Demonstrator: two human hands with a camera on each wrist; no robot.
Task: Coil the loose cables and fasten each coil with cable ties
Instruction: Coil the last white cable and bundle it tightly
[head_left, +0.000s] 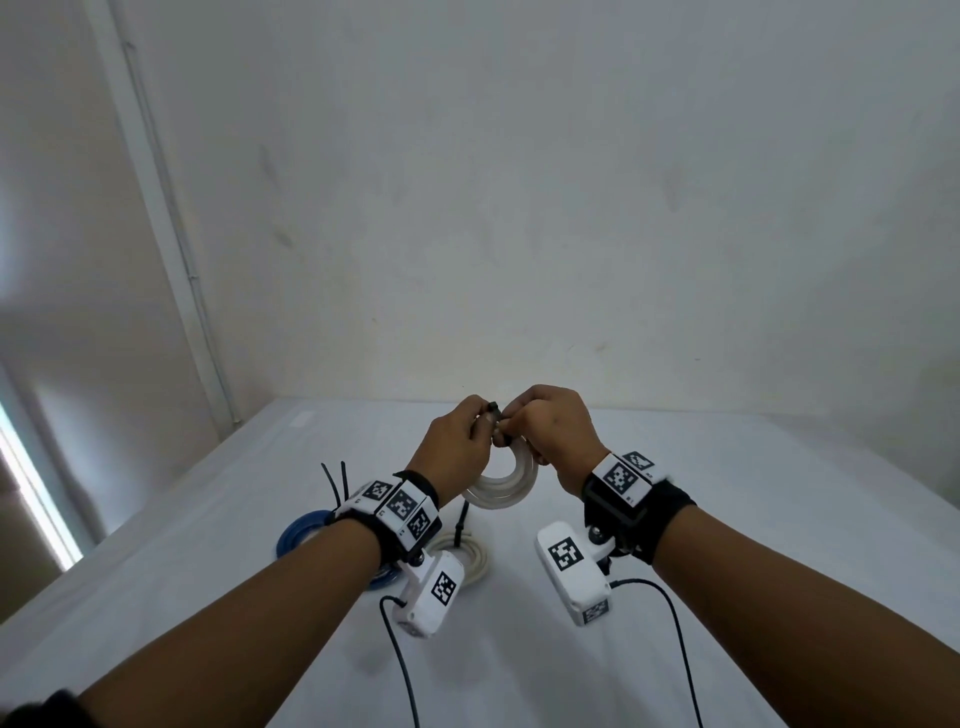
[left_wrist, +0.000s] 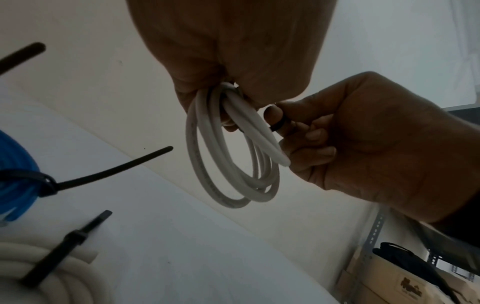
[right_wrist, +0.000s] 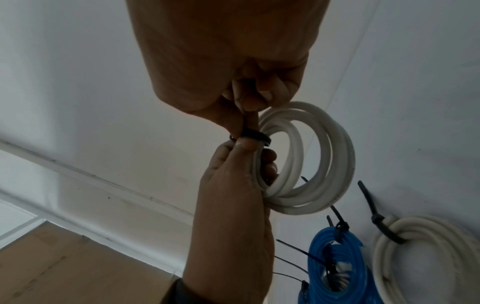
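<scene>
A small white cable coil (head_left: 501, 486) hangs in the air above the table, held between both hands. My left hand (head_left: 480, 423) grips its top, with fingers through the loops (right_wrist: 270, 164) and the thumb up against a black cable tie (head_left: 493, 410). The tie (right_wrist: 255, 136) wraps round the coil's strands. My right hand (head_left: 514, 423) pinches the tie (left_wrist: 275, 125) between thumb and fingers. In the left wrist view the coil (left_wrist: 207, 164) dangles below my left palm and one cut cable end points towards the right hand. The tie's tail is hidden.
On the white table (head_left: 727, 519) lie a blue coil (head_left: 298, 535) bound with black ties and a second white coil (head_left: 475, 564) with one black tie. A wall stands close behind. A shelf with cardboard boxes (left_wrist: 389, 277) is off to the right.
</scene>
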